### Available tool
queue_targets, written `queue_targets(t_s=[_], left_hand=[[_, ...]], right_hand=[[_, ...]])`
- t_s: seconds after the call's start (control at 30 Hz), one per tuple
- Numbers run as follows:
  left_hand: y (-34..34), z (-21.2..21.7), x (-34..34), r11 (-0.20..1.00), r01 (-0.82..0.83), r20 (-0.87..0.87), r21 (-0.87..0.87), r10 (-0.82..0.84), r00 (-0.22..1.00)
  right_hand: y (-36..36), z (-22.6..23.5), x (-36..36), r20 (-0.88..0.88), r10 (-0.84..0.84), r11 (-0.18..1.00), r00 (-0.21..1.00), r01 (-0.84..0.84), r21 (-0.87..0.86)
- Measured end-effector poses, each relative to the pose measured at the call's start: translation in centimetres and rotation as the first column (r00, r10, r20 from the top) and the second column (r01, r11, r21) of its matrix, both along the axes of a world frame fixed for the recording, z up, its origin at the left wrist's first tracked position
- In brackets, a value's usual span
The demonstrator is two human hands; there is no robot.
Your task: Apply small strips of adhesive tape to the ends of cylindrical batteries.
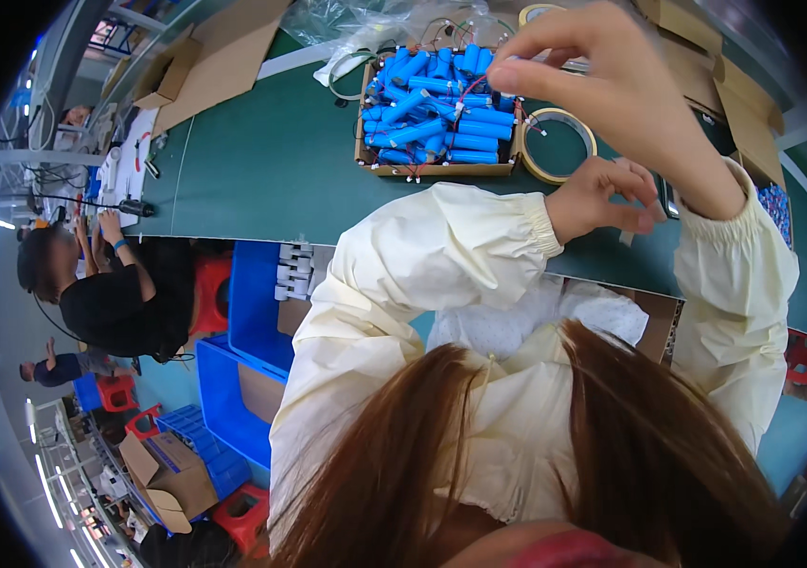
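Blue cylindrical battery cells (413,104) with thin red and black leads and small white connectors fill a cardboard box (441,170) on the green table. Over the box's right side, my right hand (602,71) reaches across with thumb and forefinger pinched at a red lead (471,88). Closer to me, my left hand (607,197) is held above the table with fingers curled in toward the thumb. Whatever lies between its fingertips is too small to make out. A small tan strip (626,238) shows just below them, at the table's near edge.
A tape roll (559,145) lies against the box's right side. Clear plastic bags (337,24) lie behind it, and cardboard (749,114) stands at the right. Blue bins (257,312) are below the table at left. Another person (124,293) sits at the table farther left.
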State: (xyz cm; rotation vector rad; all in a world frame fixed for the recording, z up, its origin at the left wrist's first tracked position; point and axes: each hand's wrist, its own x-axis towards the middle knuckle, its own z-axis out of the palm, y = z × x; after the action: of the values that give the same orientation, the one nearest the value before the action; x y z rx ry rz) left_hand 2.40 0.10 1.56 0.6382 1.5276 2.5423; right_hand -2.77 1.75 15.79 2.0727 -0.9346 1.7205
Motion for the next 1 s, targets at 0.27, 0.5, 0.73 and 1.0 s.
queue_targets(t_s=[0.27,0.5,0.73,1.0], left_hand=[[-0.1,0.2,0.6,0.984,0.169,0.152,0.064,-0.176,0.972],[0.0,0.3,0.5,0.994,0.036,0.391,0.099,-0.072,0.918],[0.2,0.1,0.7,0.996,0.083,0.471,-0.032,-0.058,0.88],[0.7,-1.0,0.4,0.993,0.071,0.459,-0.098,-0.018,0.888]], right_hand=[[-2.0,-2.0,-2.1,-0.088,-0.64,0.473,0.763,0.482,0.737],[-2.3,-2.1,-3.5,-0.039,-0.562,0.345,0.827,0.276,0.897],[-3.1,-2.9,-3.5,0.184,-0.574,0.395,0.798,0.073,0.916],[-4.3,-4.6,-3.6,0.187,-0.507,0.513,0.841,0.12,0.85]])
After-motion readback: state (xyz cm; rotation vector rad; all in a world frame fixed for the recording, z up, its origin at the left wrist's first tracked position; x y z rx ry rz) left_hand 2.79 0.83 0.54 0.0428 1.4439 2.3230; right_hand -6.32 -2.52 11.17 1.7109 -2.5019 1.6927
